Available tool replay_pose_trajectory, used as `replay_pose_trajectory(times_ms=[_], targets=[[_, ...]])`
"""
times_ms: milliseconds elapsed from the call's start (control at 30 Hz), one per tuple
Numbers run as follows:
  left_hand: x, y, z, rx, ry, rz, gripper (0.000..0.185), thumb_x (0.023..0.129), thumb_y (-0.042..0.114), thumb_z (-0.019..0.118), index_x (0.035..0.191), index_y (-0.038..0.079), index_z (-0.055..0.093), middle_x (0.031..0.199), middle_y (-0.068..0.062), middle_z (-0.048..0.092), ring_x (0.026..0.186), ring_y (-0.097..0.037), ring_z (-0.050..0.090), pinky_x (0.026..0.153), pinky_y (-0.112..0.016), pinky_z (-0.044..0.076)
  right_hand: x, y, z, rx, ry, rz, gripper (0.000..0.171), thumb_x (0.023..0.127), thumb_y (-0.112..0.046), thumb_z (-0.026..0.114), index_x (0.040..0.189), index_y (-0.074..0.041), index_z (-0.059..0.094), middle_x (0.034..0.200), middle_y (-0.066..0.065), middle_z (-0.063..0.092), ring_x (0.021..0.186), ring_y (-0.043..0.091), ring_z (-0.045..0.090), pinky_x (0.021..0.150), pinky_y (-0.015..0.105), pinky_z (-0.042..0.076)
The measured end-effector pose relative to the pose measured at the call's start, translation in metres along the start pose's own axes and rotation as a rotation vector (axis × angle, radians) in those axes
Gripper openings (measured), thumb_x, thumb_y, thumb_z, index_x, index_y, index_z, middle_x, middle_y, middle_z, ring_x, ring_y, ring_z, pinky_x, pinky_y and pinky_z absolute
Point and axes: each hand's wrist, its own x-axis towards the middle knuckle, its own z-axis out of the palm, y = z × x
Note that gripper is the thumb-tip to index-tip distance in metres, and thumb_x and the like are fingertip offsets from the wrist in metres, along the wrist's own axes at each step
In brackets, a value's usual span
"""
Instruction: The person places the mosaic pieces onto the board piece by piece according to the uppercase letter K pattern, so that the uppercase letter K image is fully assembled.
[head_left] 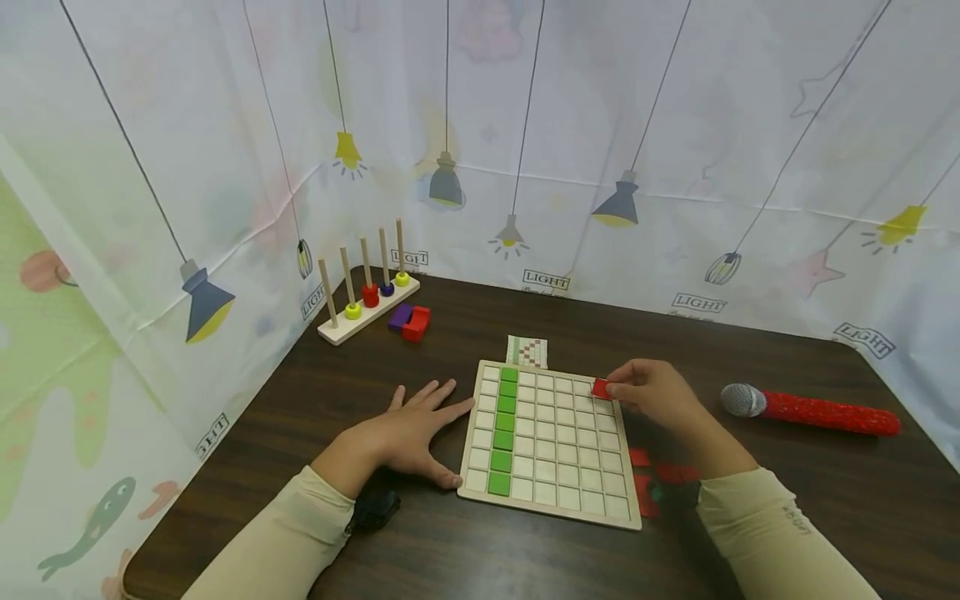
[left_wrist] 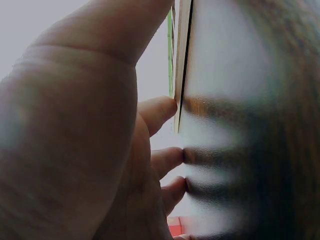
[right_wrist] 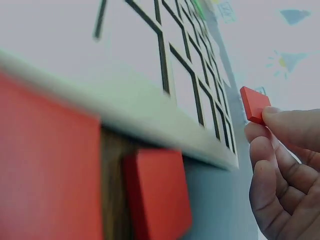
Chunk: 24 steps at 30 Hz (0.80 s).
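While the left hand point(head_left: 408, 433) lies flat on the dark wooden bench point(head_left: 300, 417), fingers point(head_left: 431, 392) straight and spread with the tips touching the left edge of the pale wooden grid board point(head_left: 551, 487), the right hand point(head_left: 652, 392) pinches a small red square tile point(head_left: 601, 387) between thumb and fingertips, just over the board's far right corner. That board holds one column of green square tiles point(head_left: 504, 425), second from its left edge; the other cells show bare and pale. More loose red tiles point(head_left: 663, 475) lie on the bench beside the board's right edge, partly under the right forearm. A small printed pattern card point(head_left: 527, 351) lies just beyond the board's far edge. Farther left stands a wooden peg rack point(head_left: 366, 310) carrying yellow, red and blue rings, with a purple block point(head_left: 399, 316) and a red block point(head_left: 417, 323) beside it. A red-handled microphone point(head_left: 810, 410) rests to the right. The backdrop cloth point(head_left: 675, 125) is printed with hanging lamps and the word "LIGHT" repeated along its lower edge.
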Motion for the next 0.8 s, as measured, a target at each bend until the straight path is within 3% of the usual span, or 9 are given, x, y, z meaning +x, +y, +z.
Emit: replay_pose_trajectory(times_ms=[333,800], targets=[[0.000,0.001,0.001,-0.006,0.002,0.006,0.111,0.077,0.068,0.078,0.165,0.033,0.020,0.171,-0.006,0.003,0.155,-0.032,-0.002,0.115,-0.067,-0.007,0.022,-0.010,0.015,-0.112,-0.026,0.010,0.018,0.098,-0.020,0.070,0.108,-0.005,0.072,0.095,0.006,0.072,0.080,0.023,0.065,0.068,0.037,0.054],[0.003,-0.004,0.003,0.023,0.005,-0.005,0.113,0.076,0.071,0.077,0.165,0.034,0.018,0.171,-0.004,0.002,0.155,-0.029,-0.004,0.115,-0.066,-0.007,0.027,-0.019,0.017,-0.176,-0.055,0.009,0.018,0.099,-0.018,0.069,0.110,-0.004,0.072,0.100,0.008,0.072,0.081,0.022,0.065,0.069,0.036,0.053]])
